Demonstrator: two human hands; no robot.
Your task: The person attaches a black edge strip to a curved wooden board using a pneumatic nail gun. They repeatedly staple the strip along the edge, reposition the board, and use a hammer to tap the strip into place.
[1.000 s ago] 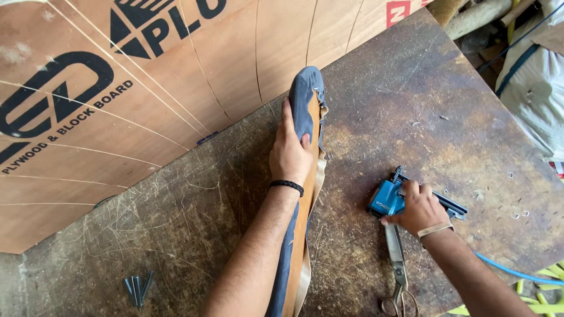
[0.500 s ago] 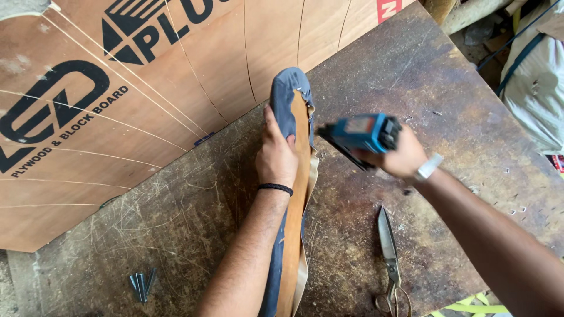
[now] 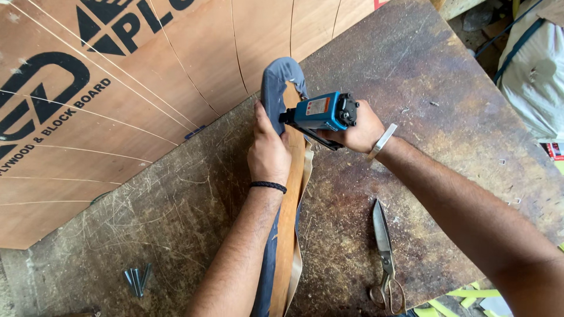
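A long curved wooden strip (image 3: 289,205) with grey fabric (image 3: 274,82) wrapped round its far end lies on the workbench. My left hand (image 3: 268,147) presses the fabric down against the wood near that end. My right hand (image 3: 359,126) grips a blue pneumatic staple gun (image 3: 320,111), its nose held at the fabric-covered edge just above my left thumb. A beige strip hangs along the right side of the wood.
Large scissors (image 3: 385,252) lie on the worn workbench (image 3: 435,105) at the right. Several nails (image 3: 136,280) sit at the lower left. A big plywood sheet (image 3: 117,76) with curved pencil lines leans at the left. White cloth (image 3: 537,58) is at the far right.
My right hand lifted the blue staple gun from the bench beside the scissors and brought it left to the fabric-covered end. My left hand stayed pressing on the strip.
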